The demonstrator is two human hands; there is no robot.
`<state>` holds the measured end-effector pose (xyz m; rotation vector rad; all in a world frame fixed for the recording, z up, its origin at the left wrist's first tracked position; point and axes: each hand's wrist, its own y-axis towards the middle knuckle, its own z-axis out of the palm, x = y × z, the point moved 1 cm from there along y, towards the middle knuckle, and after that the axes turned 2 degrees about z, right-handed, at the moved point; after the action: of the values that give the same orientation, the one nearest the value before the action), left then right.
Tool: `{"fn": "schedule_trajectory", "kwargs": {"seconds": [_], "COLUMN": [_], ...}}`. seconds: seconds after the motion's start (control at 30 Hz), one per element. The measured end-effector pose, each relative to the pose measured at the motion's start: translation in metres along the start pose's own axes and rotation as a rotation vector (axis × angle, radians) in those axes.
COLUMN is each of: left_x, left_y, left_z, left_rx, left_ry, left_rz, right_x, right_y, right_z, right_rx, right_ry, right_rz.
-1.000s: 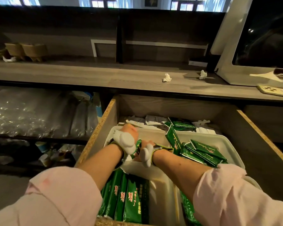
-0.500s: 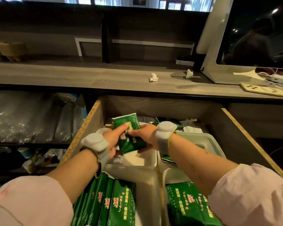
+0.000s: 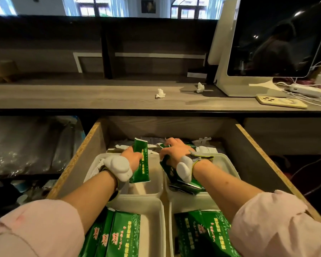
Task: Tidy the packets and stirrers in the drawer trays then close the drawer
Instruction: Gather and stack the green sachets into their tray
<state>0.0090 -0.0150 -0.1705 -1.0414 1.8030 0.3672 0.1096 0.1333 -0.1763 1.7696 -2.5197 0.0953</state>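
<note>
Wide open wooden drawer (image 3: 93, 138), with four white trays inside — two near, two far. Near left tray (image 3: 156, 219) with green packets standing neatly in a row; near right tray (image 3: 171, 210) with packets lying flat and less even. Far left tray (image 3: 152, 190) almost bare, far right tray (image 3: 228, 167) with a loose heap of packets (image 3: 185, 186). Behind the trays, at the back of the drawer, scattered white and green sachets (image 3: 202, 143); stirrers not clear to recognise there.

Left hand (image 3: 132, 158) closed around one upright green packet (image 3: 142, 162), just above the far left tray. Right hand (image 3: 174, 151) with fingers bent down on the packets at the back edge of the far right tray — full clamp or only pressing, cannot tell.

Probably best now: lower the upright packet on its edge against the tray wall, same direction as the near row, then gather the loose heap into one bundle before lifting, not one by one.
</note>
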Motion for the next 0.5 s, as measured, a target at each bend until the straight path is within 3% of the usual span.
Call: {"fn": "schedule_trajectory", "kwargs": {"seconds": [0.13,0.23,0.3,0.37,0.5], "left_x": [0.011,0.010,0.002,-0.005,-0.008], "left_y": [0.004,0.001,-0.012,-0.023,-0.036], "left_z": [0.004,0.004,0.009,0.016,0.020], "left_rx": [-0.085,-0.066,0.059,0.297,0.526], "left_ry": [-0.063,-0.251,-0.484,-0.640,-0.666], "left_rz": [0.009,0.039,0.010,-0.035,-0.100], "right_x": [-0.006,0.002,0.010,0.016,0.021], "right_y": [-0.002,-0.013,-0.018,-0.019,-0.019], "right_z": [-0.028,-0.042,-0.041,-0.035,-0.028], "right_rx": [-0.173,-0.135,-0.104,-0.116,-0.063], "right_ry": [0.284,0.710,0.813,0.867,0.932], "right_rz": [0.020,-0.007,-0.028,-0.016,0.053]}}
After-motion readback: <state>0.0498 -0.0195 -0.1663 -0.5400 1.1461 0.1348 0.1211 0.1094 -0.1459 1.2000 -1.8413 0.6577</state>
